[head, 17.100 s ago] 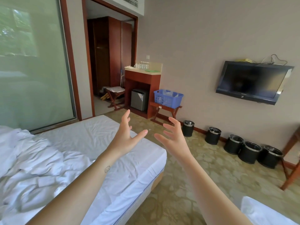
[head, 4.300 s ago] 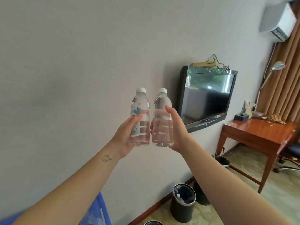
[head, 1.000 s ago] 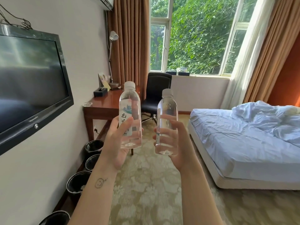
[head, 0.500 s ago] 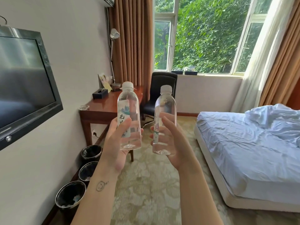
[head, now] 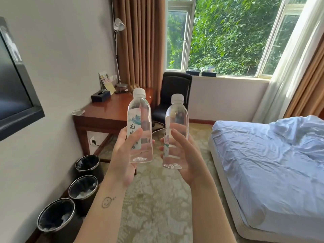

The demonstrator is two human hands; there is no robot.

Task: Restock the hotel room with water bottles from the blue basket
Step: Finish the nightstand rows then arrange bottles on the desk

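The bed (head: pixel 263 163), rumpled and pale blue, filled the view from 2 to 5 o'clock, so the likelier place for the water seemed to be the wooden tabletop (head: pixel 108 111) at 10 o'clock, under the wall at the window end, with a black chair (head: pixel 175 88) just beside it at 12. Three waste bins (head: pixel 87 163) lined the wall at 8 o'clock, close to the walking line, and were worth skirting. The blue basket was out of view. At centre the left hand (head: pixel 124 155) held the left bottle (head: pixel 142 116) and the right hand (head: pixel 184 155) held the right bottle (head: pixel 177 116). Both bottles were upright, capped, near each other but apart, each with fingers (head: pixel 135 135) curled round its lower half and the thumb across the front. The clear walls looked thin and smooth, so a moderate squeeze low on the body probably served best, firm enough not to slip yet not so hard as to dent. To finish well, each base should go down flat on bare wood, one bottle at a time, back from the edge. They should stand in the open stretch between the tissue box (head: pixel 100 96) at the far end and the glass ashtray (head: pixel 78 112) at the near corner, labels facing the room.
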